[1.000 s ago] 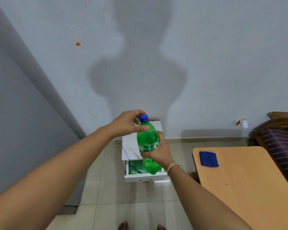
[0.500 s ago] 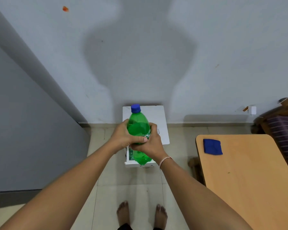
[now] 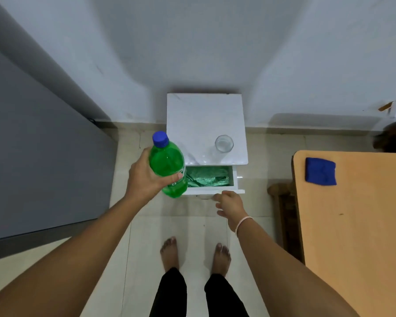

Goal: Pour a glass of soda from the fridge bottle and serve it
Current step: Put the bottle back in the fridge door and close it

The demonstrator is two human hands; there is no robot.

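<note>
A green soda bottle (image 3: 168, 163) with a blue cap (image 3: 160, 138) is upright in the air, left of the small white side table (image 3: 192, 115). My left hand (image 3: 146, 177) grips the bottle round its middle. An empty clear glass (image 3: 223, 144) stands on the table top near its front right corner. My right hand (image 3: 230, 203) is free, fingers loosely spread, just below the front edge of the table's open drawer (image 3: 234, 179) and holding nothing.
The open drawer holds green foil packets (image 3: 207, 177). A grey fridge door (image 3: 32, 145) fills the left. A wooden table (image 3: 352, 225) with a blue cloth (image 3: 320, 171) stands at the right. My bare feet (image 3: 194, 255) are on the tiled floor.
My right hand has let go of the bottle and dropped to the drawer front. My left hand now holds the bottle alone, moved left. The view has tilted down and the glass has come into sight.
</note>
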